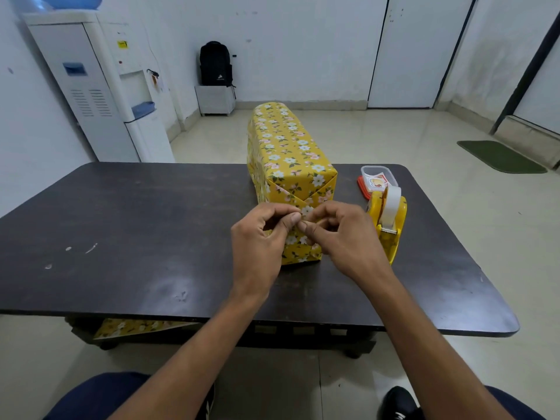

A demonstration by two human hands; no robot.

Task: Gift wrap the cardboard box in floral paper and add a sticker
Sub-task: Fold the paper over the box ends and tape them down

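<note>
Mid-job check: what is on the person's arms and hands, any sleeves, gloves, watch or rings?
The left forearm and right forearm are bare to the frame edge; no sleeves show. The left hand and right hand are ungloved, with no watch, band or ring visible. Lower down, dark blue trousers and a black shoe show.

One head-worn wide-angle view.
It looks forward and down from the near side of the table (121, 222) toward the far wall (303, 40).
</note>
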